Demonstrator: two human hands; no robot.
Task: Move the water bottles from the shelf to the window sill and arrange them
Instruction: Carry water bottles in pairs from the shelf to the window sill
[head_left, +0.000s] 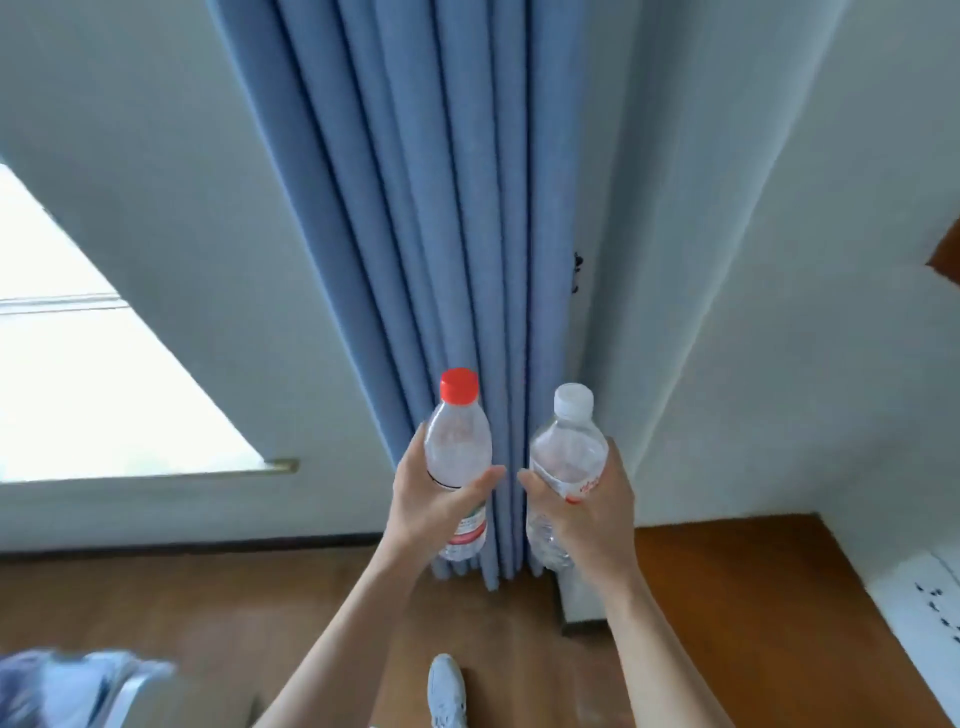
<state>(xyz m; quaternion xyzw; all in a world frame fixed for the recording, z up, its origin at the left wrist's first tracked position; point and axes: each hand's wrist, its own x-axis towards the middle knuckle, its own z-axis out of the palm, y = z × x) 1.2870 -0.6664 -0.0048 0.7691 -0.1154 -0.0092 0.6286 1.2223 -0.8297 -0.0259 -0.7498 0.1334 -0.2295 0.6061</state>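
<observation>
Bottles (457, 457) upright, apart, before curtain (441, 234).

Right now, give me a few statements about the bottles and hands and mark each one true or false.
1. The left hand holds the red-capped bottle. True.
2. The white-capped bottle is lying on the floor. False: the right hand holds it upright in the air.
3. Both bottles are in front of the blue curtain. True.
4. Both bottles have their caps off. False: each is capped, one red, one white.
5. The two bottles are pressed together. False: a gap shows between them, with curtain visible through it.
</observation>
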